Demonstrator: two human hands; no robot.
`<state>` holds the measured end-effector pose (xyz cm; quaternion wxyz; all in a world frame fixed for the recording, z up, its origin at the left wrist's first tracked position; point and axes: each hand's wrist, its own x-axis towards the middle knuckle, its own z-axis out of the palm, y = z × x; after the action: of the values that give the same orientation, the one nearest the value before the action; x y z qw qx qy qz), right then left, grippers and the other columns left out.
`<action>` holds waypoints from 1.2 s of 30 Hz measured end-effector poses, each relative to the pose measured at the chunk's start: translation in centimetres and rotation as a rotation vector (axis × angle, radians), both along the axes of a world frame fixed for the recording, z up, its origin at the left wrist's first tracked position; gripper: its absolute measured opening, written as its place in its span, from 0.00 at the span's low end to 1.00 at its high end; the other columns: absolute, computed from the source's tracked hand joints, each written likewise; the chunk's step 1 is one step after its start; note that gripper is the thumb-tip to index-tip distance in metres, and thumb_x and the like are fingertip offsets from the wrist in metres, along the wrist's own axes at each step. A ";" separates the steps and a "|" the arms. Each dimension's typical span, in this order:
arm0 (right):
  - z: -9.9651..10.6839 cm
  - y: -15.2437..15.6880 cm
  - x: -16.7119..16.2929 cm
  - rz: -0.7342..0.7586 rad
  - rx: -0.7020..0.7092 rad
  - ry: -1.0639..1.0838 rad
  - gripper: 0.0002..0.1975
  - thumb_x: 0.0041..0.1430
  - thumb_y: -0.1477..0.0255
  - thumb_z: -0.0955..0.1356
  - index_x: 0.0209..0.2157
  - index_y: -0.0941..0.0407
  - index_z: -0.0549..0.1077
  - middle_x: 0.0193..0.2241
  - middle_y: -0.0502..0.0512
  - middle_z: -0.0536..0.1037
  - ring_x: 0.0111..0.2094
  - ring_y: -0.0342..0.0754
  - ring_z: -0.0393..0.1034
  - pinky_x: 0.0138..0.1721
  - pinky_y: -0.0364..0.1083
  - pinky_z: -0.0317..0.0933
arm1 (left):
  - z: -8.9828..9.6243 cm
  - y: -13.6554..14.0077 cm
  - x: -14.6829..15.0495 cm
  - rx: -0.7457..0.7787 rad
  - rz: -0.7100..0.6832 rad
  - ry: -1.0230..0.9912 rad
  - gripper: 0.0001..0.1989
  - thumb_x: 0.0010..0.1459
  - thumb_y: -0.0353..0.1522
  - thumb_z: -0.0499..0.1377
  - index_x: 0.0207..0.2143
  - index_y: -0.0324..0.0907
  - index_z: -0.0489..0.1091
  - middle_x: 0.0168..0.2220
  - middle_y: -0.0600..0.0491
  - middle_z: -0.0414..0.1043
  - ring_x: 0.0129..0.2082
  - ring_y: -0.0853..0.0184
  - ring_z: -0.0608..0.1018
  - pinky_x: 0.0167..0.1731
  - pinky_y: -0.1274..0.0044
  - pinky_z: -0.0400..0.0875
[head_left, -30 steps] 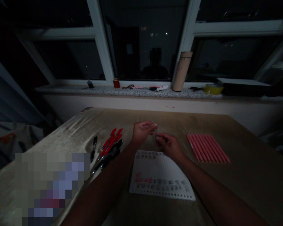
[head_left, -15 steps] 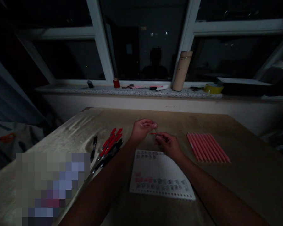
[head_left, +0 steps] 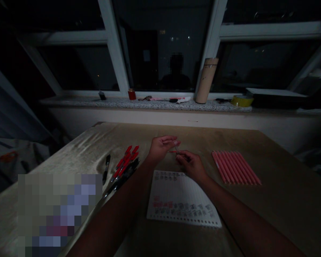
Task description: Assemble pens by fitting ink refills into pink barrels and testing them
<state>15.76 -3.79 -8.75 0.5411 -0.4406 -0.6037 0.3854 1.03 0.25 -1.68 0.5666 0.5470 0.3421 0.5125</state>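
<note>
Above the lined notebook page [head_left: 184,192], my two hands are close together at the middle of the table. My left hand [head_left: 163,145] is closed, its thumb and fingers pinching a thin greyish piece that looks like part of a pen. Just to its right and lower, my right hand [head_left: 189,162] has its fingertips closed on a thin red stick [head_left: 172,151], which resembles a pen refill and points left. Dim light and the fingers hide where these pieces meet. Red pens [head_left: 125,160] and black pens [head_left: 127,174] lie left of my left forearm.
Pink pencils [head_left: 235,167] lie in a neat row on the right. A single black pen [head_left: 106,167] is at the left, near a blurred-out patch. On the windowsill [head_left: 117,102] stand a tall tan cylinder [head_left: 206,81], a small red jar [head_left: 132,94] and yellow tape [head_left: 241,101].
Left-hand fingers have shifted slightly, with the fingertips lifting a little. Both hands otherwise stay in place, and the pens, pencils and notebook have not moved.
</note>
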 end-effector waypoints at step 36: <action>0.3 0.3 0.3 -0.238 0.034 -0.032 0.18 0.52 0.60 0.68 0.37 0.59 0.74 0.28 0.57 0.78 0.28 0.47 0.71 0.32 0.46 0.65 | -1.4 1.6 -1.5 0.449 0.224 0.494 0.09 0.50 0.35 0.61 0.32 0.39 0.74 0.32 0.49 0.74 0.33 0.66 0.74 0.37 0.75 0.68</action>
<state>16.04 -3.47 -8.40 0.5806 -0.5061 -0.5622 0.3012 -0.45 1.81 -3.08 0.2727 0.7245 0.4055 0.4860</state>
